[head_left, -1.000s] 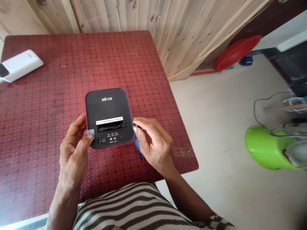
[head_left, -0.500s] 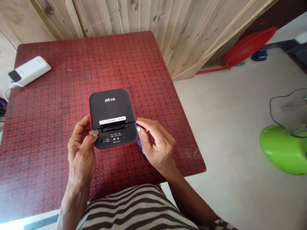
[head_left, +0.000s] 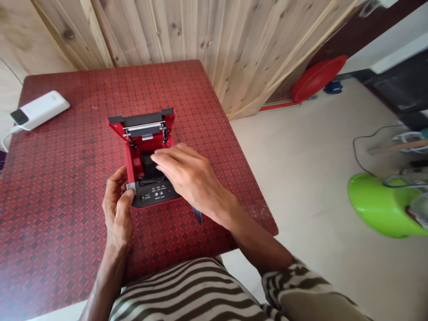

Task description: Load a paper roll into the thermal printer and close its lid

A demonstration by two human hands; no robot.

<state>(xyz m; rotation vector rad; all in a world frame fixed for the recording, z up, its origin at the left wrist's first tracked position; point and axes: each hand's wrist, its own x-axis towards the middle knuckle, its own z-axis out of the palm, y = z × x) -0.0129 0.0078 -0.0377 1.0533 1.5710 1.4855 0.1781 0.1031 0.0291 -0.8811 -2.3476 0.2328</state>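
Observation:
A small red and black receipt printer [head_left: 155,194] stands on the table with its lid [head_left: 142,119] raised, and its red inner bay shows. My left hand [head_left: 118,203] grips the front left corner, thumb on top at the grey edge and fingers along the side. Over the bay reaches my right hand [head_left: 187,176], fingers stretched out and close together, their tips above the dark inside. I see nothing held in them. That hand covers the printer's right side. A dark blue strip [head_left: 197,215] sticks out below the right wrist.
The printer rests on a red patterned table [head_left: 83,178] against a wood-plank wall [head_left: 174,31]. A white power bank [head_left: 45,109] with a cable lies at the back left. Right of the table, a green stool [head_left: 377,205] and a red round basin [head_left: 319,78] stand on the floor.
The printer's lid has swung up from closed and stands open. My right hand has moved from the right edge to over the bay. My left hand keeps its grip on the corner.

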